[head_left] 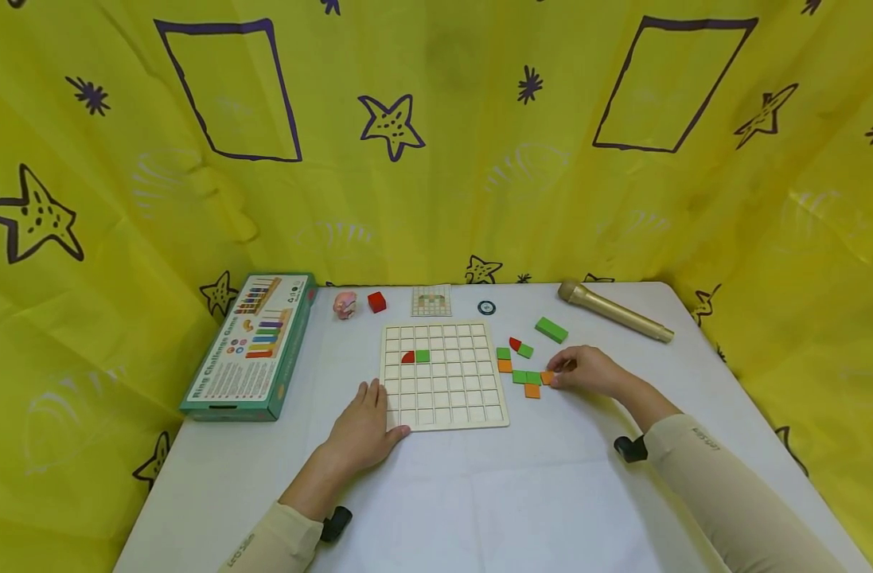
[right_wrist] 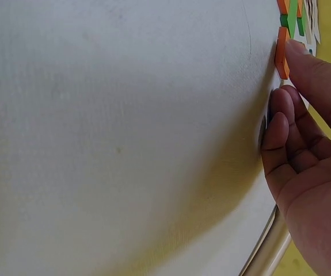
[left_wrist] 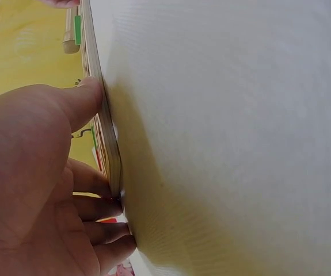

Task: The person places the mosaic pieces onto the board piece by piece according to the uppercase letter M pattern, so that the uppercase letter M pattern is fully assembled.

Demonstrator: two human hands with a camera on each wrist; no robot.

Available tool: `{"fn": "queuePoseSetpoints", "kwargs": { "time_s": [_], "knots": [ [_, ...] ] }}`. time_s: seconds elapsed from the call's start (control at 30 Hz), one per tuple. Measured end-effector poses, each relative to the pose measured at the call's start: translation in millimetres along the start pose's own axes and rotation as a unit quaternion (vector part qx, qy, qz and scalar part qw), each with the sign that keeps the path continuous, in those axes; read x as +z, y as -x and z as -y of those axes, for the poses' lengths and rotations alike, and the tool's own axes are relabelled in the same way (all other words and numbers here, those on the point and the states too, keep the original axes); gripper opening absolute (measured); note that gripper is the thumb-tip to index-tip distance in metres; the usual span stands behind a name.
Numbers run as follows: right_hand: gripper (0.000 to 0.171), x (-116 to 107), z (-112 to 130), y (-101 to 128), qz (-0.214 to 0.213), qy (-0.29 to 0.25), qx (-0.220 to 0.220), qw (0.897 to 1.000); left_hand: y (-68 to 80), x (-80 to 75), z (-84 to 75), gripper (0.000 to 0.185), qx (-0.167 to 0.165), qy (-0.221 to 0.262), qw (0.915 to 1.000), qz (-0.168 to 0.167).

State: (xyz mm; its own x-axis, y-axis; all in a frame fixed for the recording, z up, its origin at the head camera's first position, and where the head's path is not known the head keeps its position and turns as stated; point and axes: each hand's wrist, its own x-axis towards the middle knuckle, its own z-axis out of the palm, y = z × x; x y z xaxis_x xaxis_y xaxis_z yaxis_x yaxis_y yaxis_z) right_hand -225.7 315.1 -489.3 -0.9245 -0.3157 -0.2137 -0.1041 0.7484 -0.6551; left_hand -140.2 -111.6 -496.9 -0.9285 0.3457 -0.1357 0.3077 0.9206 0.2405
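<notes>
A wooden grid board [head_left: 443, 394] lies mid-table with a red quarter-round [head_left: 407, 357] and a green square [head_left: 422, 356] in two of its cells. My left hand [head_left: 368, 422] lies flat at the board's near-left corner, fingers straight. In the left wrist view the left hand [left_wrist: 38, 172] has its thumb against the board's edge [left_wrist: 105, 132]. To the right of the board, my right hand [head_left: 586, 370] curls its fingertips on an orange tile [head_left: 547, 378]. The right wrist view shows one finger of the right hand [right_wrist: 303, 144] on that orange tile [right_wrist: 281, 54].
Loose green, orange and red tiles [head_left: 520, 376] lie between board and right hand. A green block [head_left: 551, 329] and a gold microphone [head_left: 615, 312] lie behind them. A game box [head_left: 253, 344] stands at left. A pink object [head_left: 344, 304], red cube [head_left: 376, 302], pattern card [head_left: 431, 300] and small ring [head_left: 486, 307] line the back.
</notes>
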Motion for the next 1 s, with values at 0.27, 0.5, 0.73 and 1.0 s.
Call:
{"fn": "queuePoseSetpoints", "kwargs": {
  "time_s": [0.27, 0.5, 0.73, 1.0],
  "knots": [
    [0.025, 1.4, 0.6, 0.6, -0.002, -0.002, -0.003, 1.0, 1.0, -0.6, -0.9, 0.087, 0.003, 0.003, 1.0, -0.004],
    [0.024, 2.4, -0.2, 0.4, -0.011, 0.006, -0.008, 1.0, 0.8, -0.9, -0.8, 0.086, 0.005, 0.007, 0.9999, -0.009],
    [0.02, 4.7, 0.4, 0.5, -0.014, -0.001, -0.01, 1.0, -0.1, 1.9, 1.0, 0.087, 0.004, 0.002, 1.0, -0.005],
    [0.016, 2.5, 1.8, 1.4, -0.015, -0.007, -0.015, 1.0, 0.4, 1.2, 1.6, 0.087, 0.006, 0.003, 1.0, -0.007]
  ]
}}
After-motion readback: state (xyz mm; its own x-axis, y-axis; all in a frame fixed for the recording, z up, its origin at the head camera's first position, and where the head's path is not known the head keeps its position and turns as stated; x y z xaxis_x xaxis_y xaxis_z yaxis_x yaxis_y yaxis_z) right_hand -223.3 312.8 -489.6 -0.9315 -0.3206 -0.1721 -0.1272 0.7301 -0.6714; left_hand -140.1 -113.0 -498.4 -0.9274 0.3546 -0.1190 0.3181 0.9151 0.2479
